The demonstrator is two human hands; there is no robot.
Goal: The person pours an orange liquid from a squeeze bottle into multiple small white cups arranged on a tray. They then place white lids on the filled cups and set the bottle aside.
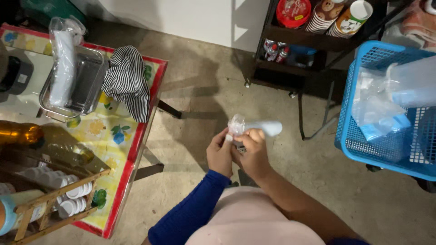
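Both hands meet above the bare concrete floor [218, 90], well clear of any surface. The left hand [220, 156], in a blue ribbed sleeve, is closed around the lower part of a small crinkled clear plastic bag [236, 123], its fingertips curled against the bunched film. The right hand [254, 152] is folded over in front of it, fingers bent and pinching the same bag, from which a pale blue-white tube-shaped piece [268, 128] sticks out to the right. Whether that piece is a stack of small things or one item I cannot tell; it is blurred.

To the left stands the tabletop [120, 136] with a flowered plastic cover and red border. Near its far edge sits a rectangular steel tray [88, 81] holding a tall sleeve of clear plastic cups [62, 63], and a black-and-white striped cloth [127, 81] hangs over the right edge. At the near corner a wooden rack [59, 199] carries white lids. To the right is a blue plastic mesh basket [386, 149] with clear bags inside, and behind it a dark shelf unit [318, 50] with paper cups.

The risk, as I judge it, lies in the thin film: the grip is high on loose plastic with nothing beneath, so a slip or a tear would send the contents onto the dirty floor. The protruding end is unsupported and could slide out if the bag tilts.
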